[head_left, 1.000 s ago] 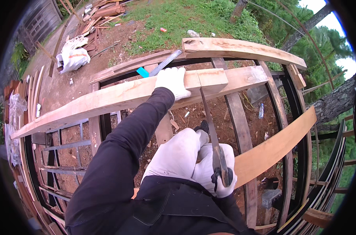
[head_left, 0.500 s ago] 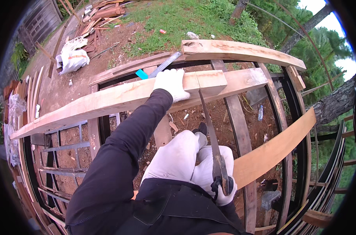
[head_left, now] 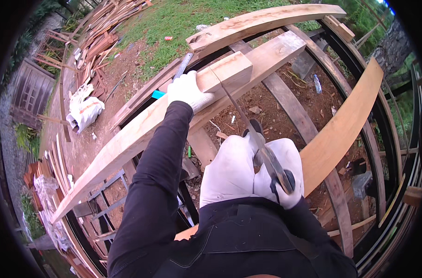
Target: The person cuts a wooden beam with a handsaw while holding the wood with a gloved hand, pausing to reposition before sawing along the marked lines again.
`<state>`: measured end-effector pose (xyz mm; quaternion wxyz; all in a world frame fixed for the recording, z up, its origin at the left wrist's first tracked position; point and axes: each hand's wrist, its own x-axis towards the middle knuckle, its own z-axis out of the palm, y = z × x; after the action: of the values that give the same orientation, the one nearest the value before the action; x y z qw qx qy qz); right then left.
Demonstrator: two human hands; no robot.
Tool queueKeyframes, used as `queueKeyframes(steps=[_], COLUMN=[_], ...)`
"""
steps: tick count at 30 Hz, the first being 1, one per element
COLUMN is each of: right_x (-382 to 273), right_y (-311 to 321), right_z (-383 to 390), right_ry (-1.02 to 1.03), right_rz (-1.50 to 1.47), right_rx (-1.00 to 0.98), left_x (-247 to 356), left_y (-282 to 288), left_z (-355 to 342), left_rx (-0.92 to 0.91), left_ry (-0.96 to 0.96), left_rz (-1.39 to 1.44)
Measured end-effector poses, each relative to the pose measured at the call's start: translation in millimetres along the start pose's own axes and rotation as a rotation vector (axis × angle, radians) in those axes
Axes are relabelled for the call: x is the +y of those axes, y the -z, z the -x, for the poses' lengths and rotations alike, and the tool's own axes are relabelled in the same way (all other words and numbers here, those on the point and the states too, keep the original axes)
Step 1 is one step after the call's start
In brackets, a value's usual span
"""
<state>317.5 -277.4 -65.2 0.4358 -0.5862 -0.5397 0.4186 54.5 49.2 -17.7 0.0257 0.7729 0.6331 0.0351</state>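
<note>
My left hand [head_left: 188,91], in a white glove, clasps a long squared wooden beam [head_left: 132,132] near its right end. A thin dark line crosses the beam just right of this hand. At that line rests the tip part of a handsaw [head_left: 265,154], its blade slanting down toward my lap. My right hand [head_left: 289,194], also gloved, is closed around the saw's dark handle, above my right thigh. Behind my left hand lies a try square with a metal blade [head_left: 183,65] and a turquoise handle [head_left: 158,94].
Another beam [head_left: 285,51] lies under the held one, and a third [head_left: 262,22] lies beyond. These rest on a frame of dark bars and planks [head_left: 297,109]. A wide curved board [head_left: 343,132] slants at my right. Scrap wood [head_left: 99,48] and a white sack [head_left: 86,109] lie far left.
My view has turned, so the beams slant more steeply and sit further left and higher. Both hands keep their hold on the beam and the saw, whose blade stays at the line.
</note>
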Motion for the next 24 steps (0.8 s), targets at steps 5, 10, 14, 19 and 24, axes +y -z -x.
queueKeyframes(steps=[5, 10, 14, 19, 24], right_x=[16, 31, 13, 13, 39], right_y=[-24, -64, -40, 12, -58], right_z=[-64, -193, -103, 14, -192], right_ry=[-0.095, 0.271, 0.127, 0.043, 0.343], right_rz=[-0.108, -0.074, -0.005, 0.099, -0.034], right_rx=[0.067, 0.188, 0.085, -0.001, 0.190], left_x=[9, 32, 13, 13, 32], left_y=[-2, -2, -2, 3, -4], left_z=[5, -5, -5, -6, -12], left_rx=[0.022, -0.048, 0.038, 0.004, 0.008], left_ry=[-0.011, -0.011, -0.039, 0.004, -0.022], left_rz=[-0.020, 0.013, -0.055, -0.025, -0.020])
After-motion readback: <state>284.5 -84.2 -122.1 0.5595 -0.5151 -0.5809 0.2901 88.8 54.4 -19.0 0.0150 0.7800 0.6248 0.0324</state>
